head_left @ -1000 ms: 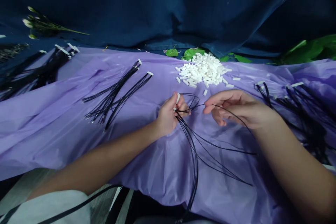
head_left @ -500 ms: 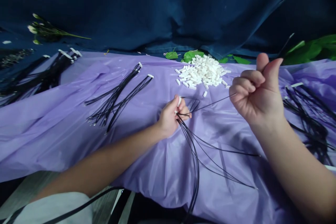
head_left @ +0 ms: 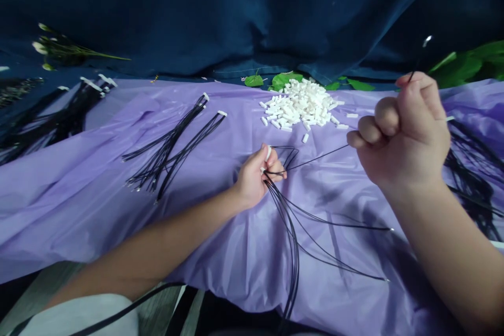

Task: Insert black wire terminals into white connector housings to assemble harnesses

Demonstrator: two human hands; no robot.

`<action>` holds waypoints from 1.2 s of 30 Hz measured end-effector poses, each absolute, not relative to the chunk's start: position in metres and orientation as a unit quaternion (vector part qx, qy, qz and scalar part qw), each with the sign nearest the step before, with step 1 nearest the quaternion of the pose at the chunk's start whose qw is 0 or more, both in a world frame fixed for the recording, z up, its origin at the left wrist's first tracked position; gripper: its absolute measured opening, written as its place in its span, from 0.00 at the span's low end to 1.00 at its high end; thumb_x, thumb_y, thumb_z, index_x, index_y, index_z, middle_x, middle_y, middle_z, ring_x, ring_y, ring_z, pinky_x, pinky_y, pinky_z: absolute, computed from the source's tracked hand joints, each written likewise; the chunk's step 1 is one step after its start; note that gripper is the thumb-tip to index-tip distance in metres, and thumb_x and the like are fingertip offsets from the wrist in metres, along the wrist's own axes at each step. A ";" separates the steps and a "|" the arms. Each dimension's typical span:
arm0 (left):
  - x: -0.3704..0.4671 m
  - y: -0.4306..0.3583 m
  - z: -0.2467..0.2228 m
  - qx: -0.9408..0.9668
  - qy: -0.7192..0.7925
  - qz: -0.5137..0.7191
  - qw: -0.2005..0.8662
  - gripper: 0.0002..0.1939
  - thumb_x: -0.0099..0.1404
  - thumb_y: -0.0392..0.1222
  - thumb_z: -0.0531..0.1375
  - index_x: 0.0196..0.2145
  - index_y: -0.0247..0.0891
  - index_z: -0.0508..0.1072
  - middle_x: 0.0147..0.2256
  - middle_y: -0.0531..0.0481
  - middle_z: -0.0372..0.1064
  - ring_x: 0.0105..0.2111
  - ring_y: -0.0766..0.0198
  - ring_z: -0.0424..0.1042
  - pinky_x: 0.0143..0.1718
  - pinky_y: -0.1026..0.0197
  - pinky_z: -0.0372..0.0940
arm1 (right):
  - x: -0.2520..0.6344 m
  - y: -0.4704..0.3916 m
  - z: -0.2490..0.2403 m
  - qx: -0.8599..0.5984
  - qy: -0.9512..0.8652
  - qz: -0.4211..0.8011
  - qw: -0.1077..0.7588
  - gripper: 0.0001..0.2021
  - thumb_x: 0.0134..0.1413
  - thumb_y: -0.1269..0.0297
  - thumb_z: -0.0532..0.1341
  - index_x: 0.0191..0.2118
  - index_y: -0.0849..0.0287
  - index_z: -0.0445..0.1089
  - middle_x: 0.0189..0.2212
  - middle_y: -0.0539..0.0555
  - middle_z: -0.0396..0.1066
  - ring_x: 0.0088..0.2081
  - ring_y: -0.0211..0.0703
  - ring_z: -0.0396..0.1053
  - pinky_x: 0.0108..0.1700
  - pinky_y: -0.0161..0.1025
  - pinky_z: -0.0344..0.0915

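Observation:
My left hand (head_left: 260,176) is closed in a pinch around a small white connector (head_left: 269,153) and the base of several thin black wires (head_left: 293,241). The wires' free ends trail down and right over the purple sheet, with small metal tips. Raised to the right, my right hand (head_left: 407,134) grips one black wire (head_left: 321,156) that runs taut from the left hand. That wire's end sticks up above the thumb and finger, and a shiny tip (head_left: 428,40) shows there. Just behind the left hand lies a pile of small white connectors (head_left: 303,105).
The purple plastic sheet (head_left: 205,252) covers the work surface. Wire bundles with white connectors (head_left: 183,136) lie left of centre, more (head_left: 74,107) at far left and others (head_left: 474,178) at right. Flowers (head_left: 59,47) and green leaves (head_left: 468,68) lie by the dark blue cloth (head_left: 177,16).
My right hand has shifted slightly right and its thumb and index finger now pinch around the wire near its end. The left hand has stayed nearly still.

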State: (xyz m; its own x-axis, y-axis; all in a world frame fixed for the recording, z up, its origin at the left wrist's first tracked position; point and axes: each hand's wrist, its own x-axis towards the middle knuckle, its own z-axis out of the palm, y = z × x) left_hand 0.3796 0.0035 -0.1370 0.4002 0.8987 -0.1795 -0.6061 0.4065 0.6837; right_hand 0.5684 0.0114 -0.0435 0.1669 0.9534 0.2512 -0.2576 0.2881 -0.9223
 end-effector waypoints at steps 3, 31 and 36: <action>0.380 0.003 -0.137 0.263 0.274 0.472 0.796 0.22 0.66 0.54 0.50 0.20 0.38 0.54 0.15 0.59 0.41 0.15 0.72 0.48 0.33 0.61 0.61 | 0.569 0.010 -0.044 -0.378 -0.477 0.442 0.659 0.06 0.58 0.66 0.57 0.31 0.51 0.61 0.16 0.43 0.45 0.15 0.33 0.40 0.18 0.35 0.41; 0.382 -0.003 -0.139 0.321 0.266 0.488 0.766 0.23 0.66 0.57 0.49 0.21 0.37 0.57 0.14 0.57 0.46 0.16 0.70 0.49 0.29 0.62 0.59 | 0.531 -0.011 -0.104 -0.483 -0.755 0.180 0.405 0.05 0.58 0.64 0.59 0.35 0.59 0.71 0.14 0.43 0.52 0.16 0.30 0.49 0.22 0.32 0.50; 0.382 -0.004 -0.138 0.321 0.270 0.484 0.768 0.24 0.66 0.57 0.48 0.20 0.37 0.57 0.14 0.57 0.45 0.16 0.70 0.48 0.27 0.63 0.59 | 0.531 -0.012 -0.104 -0.492 -0.750 0.181 0.403 0.06 0.58 0.63 0.59 0.34 0.59 0.71 0.13 0.43 0.51 0.16 0.30 0.49 0.22 0.32 0.51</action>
